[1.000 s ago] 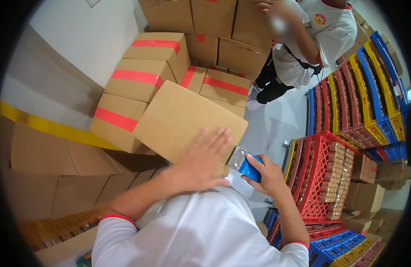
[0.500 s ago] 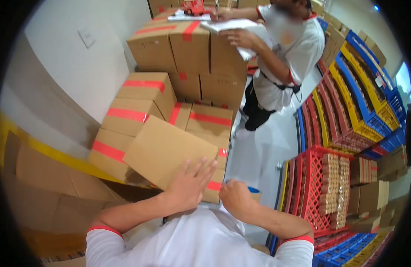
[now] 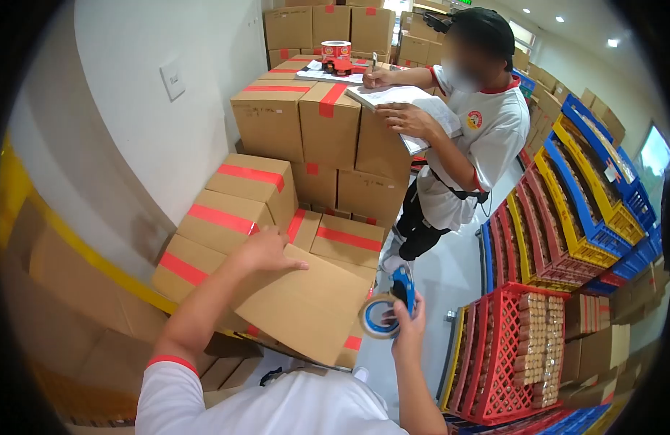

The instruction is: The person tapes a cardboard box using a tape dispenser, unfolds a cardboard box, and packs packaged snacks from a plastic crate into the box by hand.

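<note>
A plain cardboard box (image 3: 302,301), with no red tape on the face in view, sits tilted in front of my body. At its far left corner rests my left hand (image 3: 266,250), fingers bent over the edge and partly hidden. To the right of the box, my right hand (image 3: 409,319) grips a blue tape dispenser (image 3: 402,286). A roll of tape (image 3: 379,317) with a blue inner ring hangs on it, clear of the box. Boxes with red tape (image 3: 222,212) stand just beyond and left of the plain box.
A co-worker (image 3: 487,116) stands at the far side, writing in an open notebook (image 3: 415,105) by a tall box stack (image 3: 266,119). A tape roll (image 3: 336,51) lies on that stack. Red crates (image 3: 505,355) and blue and yellow crates (image 3: 589,217) stand at right.
My left hand has moved from the box's near right part to its far left corner. My right hand has moved right, with the dispenser turned upright. The view has tilted up.
</note>
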Demonstrator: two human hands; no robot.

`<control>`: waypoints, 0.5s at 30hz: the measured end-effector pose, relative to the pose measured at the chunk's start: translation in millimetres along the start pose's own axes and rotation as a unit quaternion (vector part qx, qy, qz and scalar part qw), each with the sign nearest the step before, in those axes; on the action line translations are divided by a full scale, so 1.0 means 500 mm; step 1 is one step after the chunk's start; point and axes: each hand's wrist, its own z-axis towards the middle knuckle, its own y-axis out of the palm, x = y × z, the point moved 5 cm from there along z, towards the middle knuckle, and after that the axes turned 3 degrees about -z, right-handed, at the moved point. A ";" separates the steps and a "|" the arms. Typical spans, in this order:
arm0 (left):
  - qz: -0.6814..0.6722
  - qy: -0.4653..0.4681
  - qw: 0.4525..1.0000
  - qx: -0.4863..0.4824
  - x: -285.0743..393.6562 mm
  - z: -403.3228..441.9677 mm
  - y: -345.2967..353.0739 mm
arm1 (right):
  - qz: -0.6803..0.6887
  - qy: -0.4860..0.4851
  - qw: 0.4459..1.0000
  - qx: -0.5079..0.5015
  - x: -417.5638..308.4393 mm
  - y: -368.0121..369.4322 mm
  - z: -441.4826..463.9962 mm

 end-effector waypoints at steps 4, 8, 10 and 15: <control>0.116 0.019 0.992 -0.047 0.006 -0.042 0.050 | 0.034 0.085 0.996 0.012 0.010 -0.006 0.071; -0.011 0.008 0.995 -0.100 -0.007 -0.095 0.062 | 0.038 0.129 0.990 -0.028 0.032 0.007 0.047; -0.014 0.014 0.998 -0.053 -0.018 -0.110 0.070 | 0.001 0.180 0.979 -0.099 0.050 -0.005 0.007; -0.049 0.043 0.995 0.071 -0.001 -0.109 0.062 | -0.029 0.220 0.969 -0.105 0.030 -0.027 -0.046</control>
